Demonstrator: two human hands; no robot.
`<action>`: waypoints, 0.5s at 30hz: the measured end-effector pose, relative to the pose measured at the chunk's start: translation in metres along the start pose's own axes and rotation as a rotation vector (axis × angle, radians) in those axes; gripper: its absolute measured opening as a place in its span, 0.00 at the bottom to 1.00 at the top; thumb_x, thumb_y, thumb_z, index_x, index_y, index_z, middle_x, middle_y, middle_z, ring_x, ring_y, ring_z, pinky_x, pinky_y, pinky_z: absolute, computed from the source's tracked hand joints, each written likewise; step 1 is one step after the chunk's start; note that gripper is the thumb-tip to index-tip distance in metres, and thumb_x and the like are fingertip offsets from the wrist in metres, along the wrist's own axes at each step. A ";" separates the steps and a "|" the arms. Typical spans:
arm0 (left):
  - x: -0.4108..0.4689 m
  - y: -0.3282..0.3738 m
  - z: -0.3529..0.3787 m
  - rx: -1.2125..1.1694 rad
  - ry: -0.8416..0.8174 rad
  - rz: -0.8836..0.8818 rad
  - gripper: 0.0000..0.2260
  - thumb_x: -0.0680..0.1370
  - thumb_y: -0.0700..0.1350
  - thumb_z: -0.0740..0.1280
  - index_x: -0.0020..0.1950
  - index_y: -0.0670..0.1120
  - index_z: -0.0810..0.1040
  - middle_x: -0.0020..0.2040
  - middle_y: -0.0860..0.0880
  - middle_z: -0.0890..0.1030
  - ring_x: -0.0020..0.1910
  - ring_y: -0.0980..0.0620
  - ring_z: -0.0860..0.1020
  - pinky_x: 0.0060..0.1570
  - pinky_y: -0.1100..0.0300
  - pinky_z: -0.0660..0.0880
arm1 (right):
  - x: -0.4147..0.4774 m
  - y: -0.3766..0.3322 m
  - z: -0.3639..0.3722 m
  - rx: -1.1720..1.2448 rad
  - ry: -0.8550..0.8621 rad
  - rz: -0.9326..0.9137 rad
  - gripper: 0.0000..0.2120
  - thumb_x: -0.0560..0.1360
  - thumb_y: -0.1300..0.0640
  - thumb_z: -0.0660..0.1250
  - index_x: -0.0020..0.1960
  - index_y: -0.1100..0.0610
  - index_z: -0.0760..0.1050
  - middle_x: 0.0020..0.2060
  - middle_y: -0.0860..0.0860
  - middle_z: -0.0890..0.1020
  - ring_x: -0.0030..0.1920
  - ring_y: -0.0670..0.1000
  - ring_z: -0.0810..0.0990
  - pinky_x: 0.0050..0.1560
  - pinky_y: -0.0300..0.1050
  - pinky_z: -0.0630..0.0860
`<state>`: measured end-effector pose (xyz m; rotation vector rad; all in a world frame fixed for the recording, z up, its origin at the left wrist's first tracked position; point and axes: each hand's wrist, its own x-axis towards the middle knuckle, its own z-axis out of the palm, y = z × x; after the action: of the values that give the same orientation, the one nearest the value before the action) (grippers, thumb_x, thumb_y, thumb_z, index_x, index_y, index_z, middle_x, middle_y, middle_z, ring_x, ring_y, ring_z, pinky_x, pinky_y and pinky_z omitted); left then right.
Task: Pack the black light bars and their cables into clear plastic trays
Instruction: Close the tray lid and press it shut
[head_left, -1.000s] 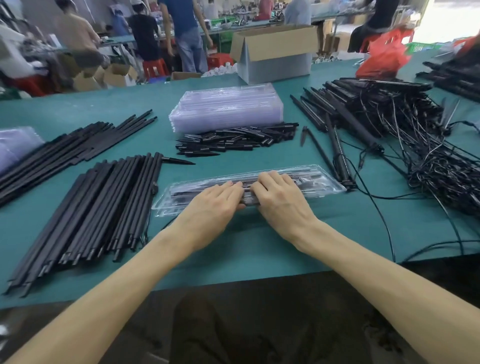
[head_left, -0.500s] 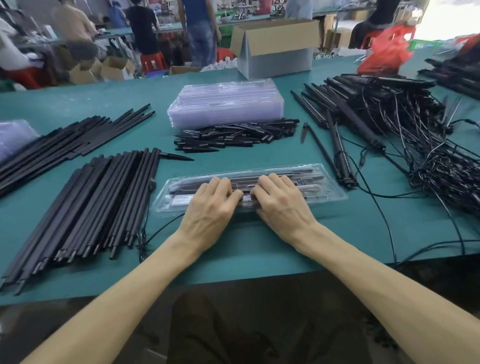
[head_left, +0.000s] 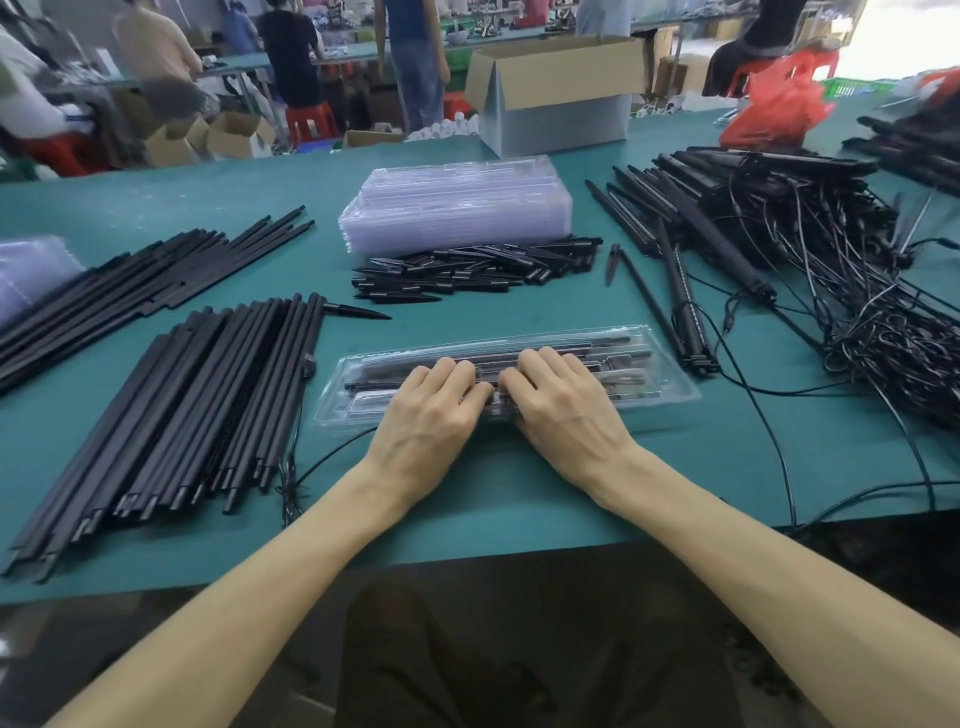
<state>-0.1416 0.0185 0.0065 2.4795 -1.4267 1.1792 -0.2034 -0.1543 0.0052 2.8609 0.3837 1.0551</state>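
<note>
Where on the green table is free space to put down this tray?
Bare green table lies left of the empty tray stack, behind the rods. The right side is crowded with cables; spikes fill the middle.

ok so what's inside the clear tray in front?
Black bars lie lengthwise inside the clear tray. The left hand and right hand rest on its middle, covering whatever lies there.

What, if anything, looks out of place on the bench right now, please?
One black spike lies alone beside the bar stack, apart from the spike pile. A thin cable trails out at the clear tray's near edge by the left hand, not tucked inside.
</note>
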 end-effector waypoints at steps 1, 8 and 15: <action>0.000 0.001 -0.001 0.007 -0.009 -0.004 0.06 0.80 0.36 0.67 0.44 0.42 0.81 0.38 0.46 0.74 0.38 0.44 0.73 0.37 0.51 0.71 | 0.000 0.000 -0.001 0.000 -0.003 -0.004 0.08 0.72 0.66 0.59 0.42 0.59 0.75 0.39 0.55 0.77 0.40 0.57 0.76 0.40 0.50 0.73; -0.010 -0.007 -0.009 0.049 -0.070 0.053 0.08 0.77 0.32 0.64 0.47 0.44 0.79 0.43 0.46 0.77 0.40 0.46 0.73 0.38 0.52 0.74 | 0.000 0.001 0.001 0.012 -0.008 -0.050 0.05 0.69 0.67 0.69 0.42 0.59 0.76 0.40 0.55 0.78 0.40 0.57 0.77 0.40 0.51 0.75; 0.002 0.001 -0.006 0.069 -0.032 0.064 0.09 0.77 0.33 0.66 0.40 0.44 0.76 0.38 0.46 0.74 0.36 0.45 0.72 0.35 0.52 0.69 | -0.002 0.002 -0.001 0.043 0.044 -0.007 0.06 0.70 0.70 0.69 0.38 0.61 0.75 0.36 0.56 0.77 0.37 0.58 0.76 0.39 0.52 0.75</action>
<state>-0.1450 0.0185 0.0117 2.5274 -1.5092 1.2252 -0.2049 -0.1563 0.0051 2.8758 0.4236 1.1235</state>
